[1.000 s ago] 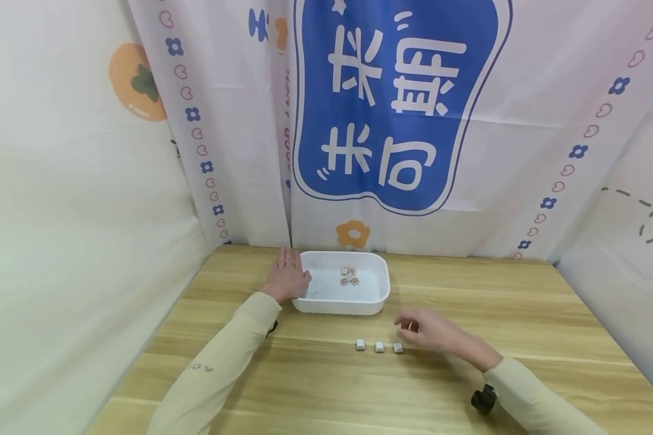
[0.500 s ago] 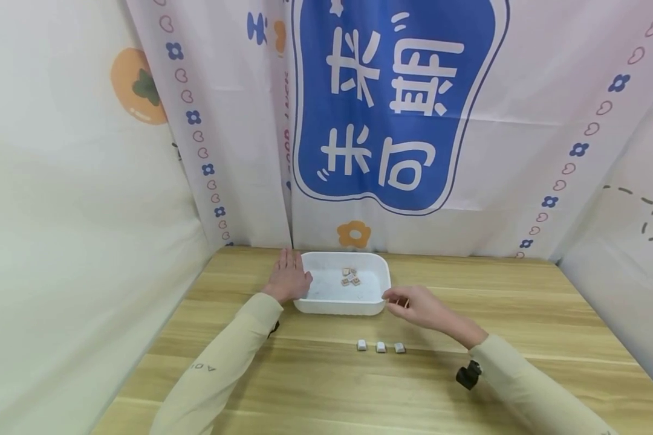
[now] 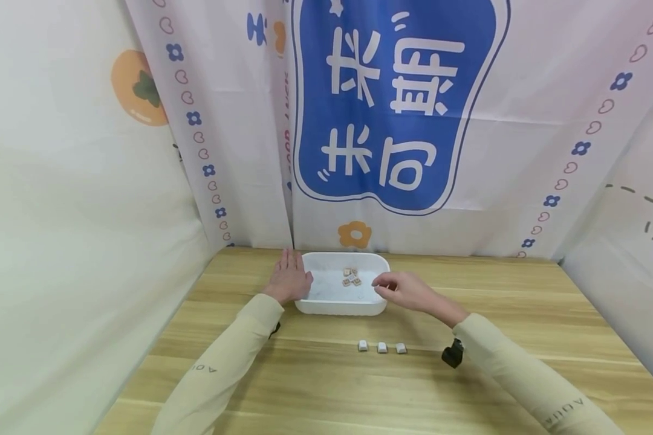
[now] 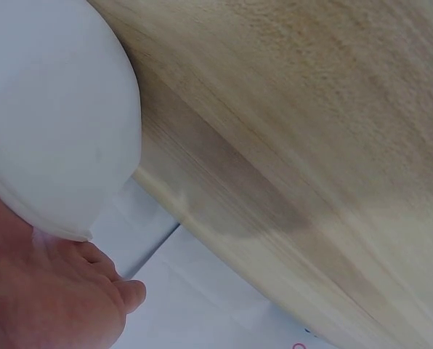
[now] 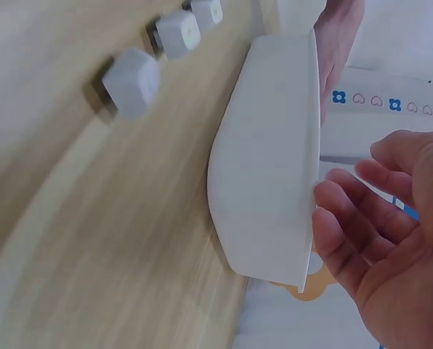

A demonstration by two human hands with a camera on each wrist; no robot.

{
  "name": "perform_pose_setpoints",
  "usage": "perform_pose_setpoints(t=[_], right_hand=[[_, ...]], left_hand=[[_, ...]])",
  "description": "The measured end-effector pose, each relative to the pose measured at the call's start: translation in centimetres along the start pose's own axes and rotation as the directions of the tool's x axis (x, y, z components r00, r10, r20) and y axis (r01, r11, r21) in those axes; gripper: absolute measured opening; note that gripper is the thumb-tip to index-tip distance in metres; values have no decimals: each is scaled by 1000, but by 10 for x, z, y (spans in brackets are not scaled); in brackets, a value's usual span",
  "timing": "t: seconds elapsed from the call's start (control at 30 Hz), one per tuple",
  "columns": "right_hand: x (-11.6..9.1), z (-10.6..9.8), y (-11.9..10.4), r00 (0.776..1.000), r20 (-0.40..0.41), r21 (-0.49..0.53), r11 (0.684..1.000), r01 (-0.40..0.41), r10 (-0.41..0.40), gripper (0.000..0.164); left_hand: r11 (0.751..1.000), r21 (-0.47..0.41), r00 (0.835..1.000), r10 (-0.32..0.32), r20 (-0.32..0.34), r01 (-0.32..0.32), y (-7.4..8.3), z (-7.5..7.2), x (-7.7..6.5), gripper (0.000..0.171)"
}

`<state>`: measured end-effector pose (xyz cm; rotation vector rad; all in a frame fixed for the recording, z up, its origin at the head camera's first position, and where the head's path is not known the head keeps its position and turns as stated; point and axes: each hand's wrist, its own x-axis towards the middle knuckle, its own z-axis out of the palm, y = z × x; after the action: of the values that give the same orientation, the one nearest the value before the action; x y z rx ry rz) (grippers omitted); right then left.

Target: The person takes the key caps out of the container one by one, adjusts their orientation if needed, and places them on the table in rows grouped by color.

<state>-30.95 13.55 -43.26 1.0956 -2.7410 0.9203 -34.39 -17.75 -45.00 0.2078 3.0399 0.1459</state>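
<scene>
A white plastic tray (image 3: pixel 340 307) stands at the back of the table with several small tan keycap-like pieces (image 3: pixel 354 281) and a pale one in it. My left hand (image 3: pixel 288 279) rests against its left rim, fingers extended and the thumb toward the inside. My right hand (image 3: pixel 405 291) is over the tray's right rim, fingertips above the inside. In the right wrist view its fingers (image 5: pixel 340 243) are loosely bent, with nothing visible between them. Three white keycaps, a left one (image 3: pixel 363 345), a middle one (image 3: pixel 382 347) and a right one (image 3: pixel 401 348), sit in a row in front.
The wooden table (image 3: pixel 305 386) runs back to a printed curtain (image 3: pixel 441 232) right behind the tray. Plain fabric (image 3: pixel 87 272) closes off the left side, and more fabric stands on the right. A small black device (image 3: pixel 453 353) is strapped at the right wrist.
My right hand has moved from beside the rightmost white keycap, up and left, to over the tray's right rim. The left hand and the row of keycaps stay in place.
</scene>
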Motion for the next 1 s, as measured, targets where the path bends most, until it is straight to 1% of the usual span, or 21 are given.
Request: perform_pose_setpoints(t=[0.27, 0.37, 0.47, 0.53, 0.6, 0.7, 0.83, 0.93, 1.0], right_hand=[[19, -2, 3, 1000, 12, 1, 1000, -10, 10, 23], [27, 0, 5, 1000, 12, -31, 1000, -2, 2, 23], [33, 1, 7, 1000, 26, -69, 998, -3, 5, 24], [37, 2, 7, 999, 33, -80, 997, 8, -5, 25], [40, 2, 8, 999, 36, -69, 997, 16, -13, 25], [46, 3, 11, 999, 21, -66, 997, 40, -38, 25], [55, 9, 16, 999, 28, -67, 997, 25, -24, 25], [64, 15, 17, 999, 53, -65, 998, -1, 4, 25], [69, 20, 18, 997, 70, -76, 997, -2, 7, 25]], left_hand=[[1000, 6, 1000, 6, -28, -6, -1, 1, 1, 71], [1000, 11, 999, 9, -34, -8, -1, 2, 2, 71], [1000, 17, 1000, 5, -25, -5, 0, 2, 1, 71], [1000, 21, 1000, 1, -20, -1, 1, 1, 0, 71], [1000, 22, 1000, -2, -20, 2, 2, 1, -1, 71], [1000, 20, 1000, 4, -28, -3, 3, 1, -1, 71], [1000, 17, 1000, 12, -28, -12, 2, 0, -1, 71], [1000, 10, 1000, 11, -26, -11, 2, 0, -1, 71], [1000, 0, 1000, 11, -28, -11, 1, 0, -1, 70]])
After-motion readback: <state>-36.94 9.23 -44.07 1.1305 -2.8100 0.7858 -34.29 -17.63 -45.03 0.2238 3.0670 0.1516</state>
